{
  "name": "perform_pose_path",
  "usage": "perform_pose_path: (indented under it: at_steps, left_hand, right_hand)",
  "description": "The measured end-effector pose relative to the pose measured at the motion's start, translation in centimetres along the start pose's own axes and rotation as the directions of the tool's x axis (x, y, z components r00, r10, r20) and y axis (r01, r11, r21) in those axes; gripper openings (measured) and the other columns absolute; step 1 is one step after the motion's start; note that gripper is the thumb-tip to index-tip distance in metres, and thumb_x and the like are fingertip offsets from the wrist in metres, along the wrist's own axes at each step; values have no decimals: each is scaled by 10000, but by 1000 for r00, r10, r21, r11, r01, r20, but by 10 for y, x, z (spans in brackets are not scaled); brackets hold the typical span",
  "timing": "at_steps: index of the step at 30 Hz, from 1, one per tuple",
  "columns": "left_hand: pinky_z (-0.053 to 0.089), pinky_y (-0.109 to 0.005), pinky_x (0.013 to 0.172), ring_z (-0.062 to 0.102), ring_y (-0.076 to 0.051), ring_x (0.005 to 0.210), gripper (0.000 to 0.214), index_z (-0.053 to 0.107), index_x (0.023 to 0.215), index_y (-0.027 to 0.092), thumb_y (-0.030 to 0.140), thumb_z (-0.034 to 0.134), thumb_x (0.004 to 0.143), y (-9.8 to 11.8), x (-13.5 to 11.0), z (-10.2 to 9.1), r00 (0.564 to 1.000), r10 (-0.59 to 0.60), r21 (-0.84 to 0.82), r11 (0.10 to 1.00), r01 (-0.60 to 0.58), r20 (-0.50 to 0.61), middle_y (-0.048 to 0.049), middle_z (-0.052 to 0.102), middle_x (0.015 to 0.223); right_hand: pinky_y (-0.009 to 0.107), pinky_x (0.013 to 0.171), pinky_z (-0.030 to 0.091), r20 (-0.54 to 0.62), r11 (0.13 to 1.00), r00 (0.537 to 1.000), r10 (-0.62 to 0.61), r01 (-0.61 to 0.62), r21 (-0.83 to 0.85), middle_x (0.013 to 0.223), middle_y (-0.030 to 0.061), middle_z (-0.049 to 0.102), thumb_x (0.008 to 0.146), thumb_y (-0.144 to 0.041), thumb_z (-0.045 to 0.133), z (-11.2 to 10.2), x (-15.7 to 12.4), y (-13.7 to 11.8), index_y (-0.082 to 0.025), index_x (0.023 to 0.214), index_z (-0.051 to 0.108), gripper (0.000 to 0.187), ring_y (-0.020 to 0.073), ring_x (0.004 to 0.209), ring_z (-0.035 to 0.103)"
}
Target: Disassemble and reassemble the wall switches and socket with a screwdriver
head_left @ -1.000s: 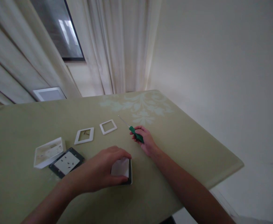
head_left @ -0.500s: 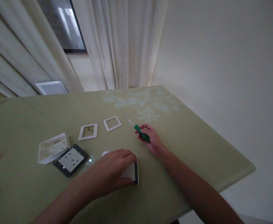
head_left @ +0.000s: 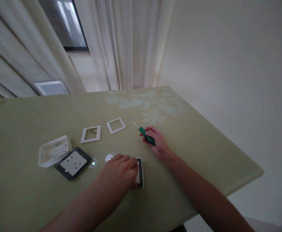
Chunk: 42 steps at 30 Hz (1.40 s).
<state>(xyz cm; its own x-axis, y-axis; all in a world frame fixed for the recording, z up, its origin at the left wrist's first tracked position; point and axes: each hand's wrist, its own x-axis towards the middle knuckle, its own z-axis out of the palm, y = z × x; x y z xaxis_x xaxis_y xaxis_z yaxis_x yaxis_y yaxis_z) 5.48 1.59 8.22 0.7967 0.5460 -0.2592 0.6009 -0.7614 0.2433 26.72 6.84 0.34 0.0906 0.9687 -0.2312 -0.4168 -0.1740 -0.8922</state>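
Observation:
My left hand (head_left: 121,170) reaches over a white wall plate with a dark border (head_left: 140,170), its fingers curled together on it. Most of the plate is covered by the hand; only its right end shows. Farther right, my right hand (head_left: 157,142) is closed around the green handle of a screwdriver (head_left: 147,136). The metal shaft points up and left, above the table, with its tip free of any part.
To the left lies a socket plate (head_left: 74,163) with dark edges, leaning against an open white box (head_left: 69,143). Behind are two white frames, one (head_left: 91,140) with small screws inside, the other (head_left: 117,131) bare. A small round white piece (head_left: 109,157) sits by my left hand.
My left hand has drawn its thumb in and its fingers closer together over the plate's right end. My right hand holds the screwdriver in nearly the same place.

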Motion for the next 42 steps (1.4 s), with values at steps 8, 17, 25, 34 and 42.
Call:
perform_pose_path:
  at_steps: [8,17,25,34,42]
  left_hand:
    - [604,-511,976,721,-367,1128,356,807,1131,191,289,962,826,1,2,-14,999,-36,-41,999,36,5,-113,763,1221]
    - [588,-473,990,732,-351,1148,274,796,1164,205,237,882,907,2,-3,-20,999,-32,-88,995,36,41,-104,761,1221]
    - [560,-463,1009,687,-352,1195,336,754,1182,211,239,900,880,-1,6,-8,997,-46,-153,988,36,-62,-96,742,1257]
    - [476,-475,1176,627,-346,1369,729,575,1480,245,385,876,831,-29,14,35,975,-156,-673,739,8,-160,-110,653,1525]
    - [482,-478,1147,654,-312,1263,425,671,1340,205,484,478,1084,-24,17,57,926,-222,-663,748,-41,-307,-132,734,1339]
  right_hand:
    - [299,668,489,-10,1000,1000,4,-4,-1,852,27,804,703,-347,804,1,0,-1,-245,921,662,280,169,696,661]
    - [294,654,481,-8,1000,1000,-4,4,-7,844,20,801,695,-348,812,0,0,-1,-246,903,659,278,165,689,659]
    - [284,644,484,1,1000,1000,-24,24,6,837,13,807,678,-356,819,2,3,0,-250,908,650,305,159,675,660]
    - [253,606,471,-2,998,999,-49,49,37,812,14,806,670,-352,806,1,9,3,-237,893,656,291,144,645,660]
    - [271,650,573,-3,999,1000,-29,29,27,947,18,736,1027,-376,726,-2,18,8,-159,1086,691,227,133,714,675]
